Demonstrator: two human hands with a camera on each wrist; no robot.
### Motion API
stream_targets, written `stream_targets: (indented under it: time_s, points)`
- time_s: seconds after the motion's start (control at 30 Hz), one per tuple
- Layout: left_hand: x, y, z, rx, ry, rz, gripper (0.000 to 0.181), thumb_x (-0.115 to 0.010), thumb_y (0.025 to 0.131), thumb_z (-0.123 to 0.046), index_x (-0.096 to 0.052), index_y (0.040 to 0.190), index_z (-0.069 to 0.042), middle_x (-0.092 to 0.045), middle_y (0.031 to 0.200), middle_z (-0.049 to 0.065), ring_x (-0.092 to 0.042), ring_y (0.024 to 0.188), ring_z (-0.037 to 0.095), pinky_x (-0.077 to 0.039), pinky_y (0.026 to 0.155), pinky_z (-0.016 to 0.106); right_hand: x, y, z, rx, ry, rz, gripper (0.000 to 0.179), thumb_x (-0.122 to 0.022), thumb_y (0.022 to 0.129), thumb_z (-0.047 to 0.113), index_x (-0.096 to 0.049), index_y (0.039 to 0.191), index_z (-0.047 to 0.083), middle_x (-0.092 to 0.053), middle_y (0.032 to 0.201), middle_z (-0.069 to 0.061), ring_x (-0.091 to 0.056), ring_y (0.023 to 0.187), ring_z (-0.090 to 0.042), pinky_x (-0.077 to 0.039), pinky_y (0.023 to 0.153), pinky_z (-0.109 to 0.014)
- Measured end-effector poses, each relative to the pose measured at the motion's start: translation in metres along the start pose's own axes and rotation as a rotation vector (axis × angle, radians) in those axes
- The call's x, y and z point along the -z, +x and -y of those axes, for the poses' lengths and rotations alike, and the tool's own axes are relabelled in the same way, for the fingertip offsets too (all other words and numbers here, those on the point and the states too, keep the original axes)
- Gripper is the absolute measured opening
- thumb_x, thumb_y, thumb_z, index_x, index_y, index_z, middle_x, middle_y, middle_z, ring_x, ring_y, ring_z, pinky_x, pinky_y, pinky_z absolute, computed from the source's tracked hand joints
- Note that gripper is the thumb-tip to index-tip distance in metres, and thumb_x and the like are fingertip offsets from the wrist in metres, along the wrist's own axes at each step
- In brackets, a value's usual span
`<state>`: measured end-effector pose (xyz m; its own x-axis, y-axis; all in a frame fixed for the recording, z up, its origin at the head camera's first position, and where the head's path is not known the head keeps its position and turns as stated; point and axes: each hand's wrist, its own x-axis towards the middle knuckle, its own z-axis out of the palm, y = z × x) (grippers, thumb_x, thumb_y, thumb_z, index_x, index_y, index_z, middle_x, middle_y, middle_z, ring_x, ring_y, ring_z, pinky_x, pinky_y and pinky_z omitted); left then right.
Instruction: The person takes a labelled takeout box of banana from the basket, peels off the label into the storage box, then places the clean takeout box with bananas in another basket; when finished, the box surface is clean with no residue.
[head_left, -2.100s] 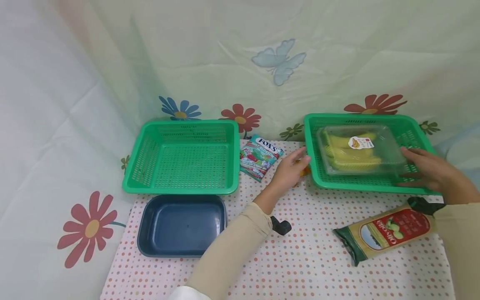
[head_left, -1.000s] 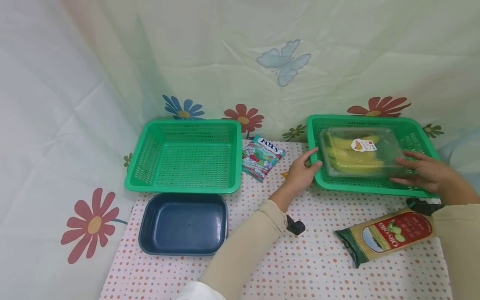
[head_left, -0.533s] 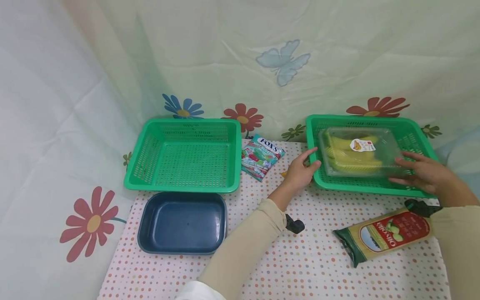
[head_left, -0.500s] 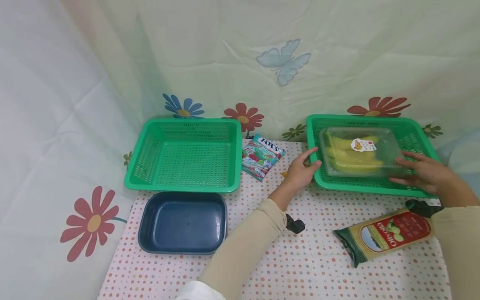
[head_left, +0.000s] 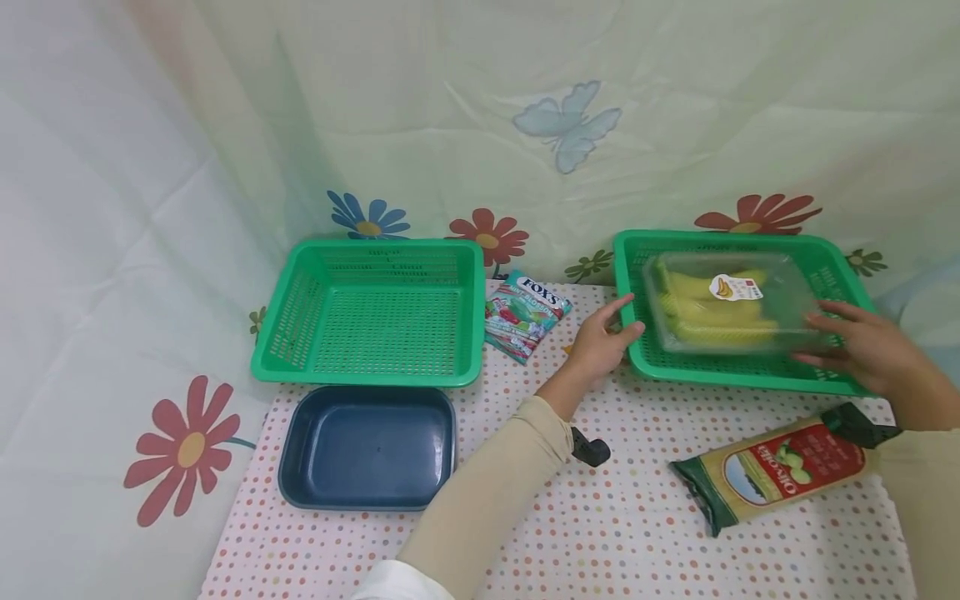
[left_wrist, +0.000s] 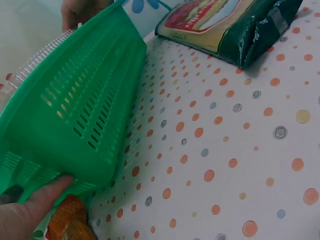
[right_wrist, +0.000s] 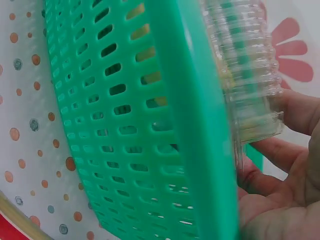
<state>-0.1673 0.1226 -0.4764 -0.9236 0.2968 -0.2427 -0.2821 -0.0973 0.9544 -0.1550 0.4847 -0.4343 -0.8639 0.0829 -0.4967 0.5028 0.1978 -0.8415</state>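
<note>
In the head view, a clear plastic box of bananas (head_left: pixel 723 304) with a white label lies in the right green basket (head_left: pixel 750 382). My right hand (head_left: pixel 870 342) holds the box's right end. In the right wrist view, the thumb lies against the ribbed side of the clear box (right_wrist: pixel 247 65) and the fingers sit near its lower edge. My left hand (head_left: pixel 600 343) touches the basket's left side with extended fingers. The left wrist view shows a fingertip against the outer basket wall (left_wrist: pixel 85 115). Just below it is an orange packet (left_wrist: pixel 70 220), mostly hidden from the head view.
Another green basket (head_left: pixel 480 333) stands at left, with a dark blue tub (head_left: pixel 375 506) in front. A Fox's candy bag (head_left: pixel 525 315) lies between the baskets. An Olivoilà pasta-like packet (head_left: pixel 772 467) lies near my right sleeve. A curtain hangs close behind.
My left hand has moved right to the basket's side and stayed there. In the last half second, my right hand and the box of bananas have shifted slightly right.
</note>
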Motion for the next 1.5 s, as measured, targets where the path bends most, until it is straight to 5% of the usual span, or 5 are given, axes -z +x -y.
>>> stream_targets:
  time_s: [0.27, 0.4, 0.97, 1.3, 1.5]
  points:
    - [0.003, 0.000, -0.002, 0.051, -0.091, 0.028, 0.059, -0.071, 0.098, -0.018, -0.051, 0.149, -0.038, -0.054, 0.151, 0.001, -0.069, 0.105, 0.020, -0.058, 0.090, 0.057, -0.007, -0.024, 0.004, 0.119, -0.117, -0.046, 0.084, -0.049, 0.106, 0.041, 0.008, 0.164, 0.019, -0.005, 0.169, 0.013, -0.068, 0.073, 0.003, -0.059, 0.068, -0.021]
    - [0.008, 0.003, -0.004, 0.073, -0.115, 0.059, 0.059, -0.071, 0.097, -0.015, -0.052, 0.150, -0.036, -0.057, 0.147, 0.001, -0.071, 0.098, 0.022, -0.053, 0.096, 0.063, -0.013, -0.040, 0.009, 0.160, -0.144, -0.082, 0.080, -0.049, 0.106, 0.042, 0.001, 0.165, 0.019, -0.034, 0.149, 0.017, -0.068, 0.073, 0.004, -0.058, 0.066, -0.020]
    - [0.028, 0.020, -0.017, 0.100, 0.068, 0.199, 0.055, -0.065, 0.102, -0.021, -0.048, 0.149, -0.045, -0.049, 0.156, 0.009, -0.066, 0.120, 0.022, -0.058, 0.095, 0.050, -0.040, -0.116, 0.008, 0.266, -0.194, -0.118, 0.063, -0.046, 0.110, 0.026, -0.016, 0.165, 0.026, -0.048, 0.104, 0.031, -0.068, 0.072, 0.007, -0.057, 0.064, -0.018]
    - [0.042, 0.026, -0.029, 0.008, 0.424, 0.248, 0.054, -0.060, 0.104, -0.019, -0.047, 0.152, -0.040, -0.061, 0.146, -0.001, -0.047, 0.053, 0.012, -0.054, 0.063, 0.044, -0.062, -0.144, -0.009, 0.236, -0.351, -0.107, 0.066, -0.046, 0.110, 0.027, -0.010, 0.165, 0.029, -0.045, 0.105, 0.024, -0.058, 0.081, 0.012, -0.056, 0.063, -0.016]
    - [0.047, 0.031, -0.033, -0.034, 0.474, 0.306, 0.059, -0.071, 0.098, -0.027, -0.049, 0.152, -0.034, -0.052, 0.155, -0.001, -0.062, 0.127, 0.011, -0.056, 0.090, 0.026, -0.072, -0.162, -0.019, 0.204, -0.415, -0.030, 0.069, -0.046, 0.110, 0.021, -0.005, 0.165, 0.030, -0.041, 0.103, 0.012, -0.056, 0.085, 0.010, -0.057, 0.065, -0.021]
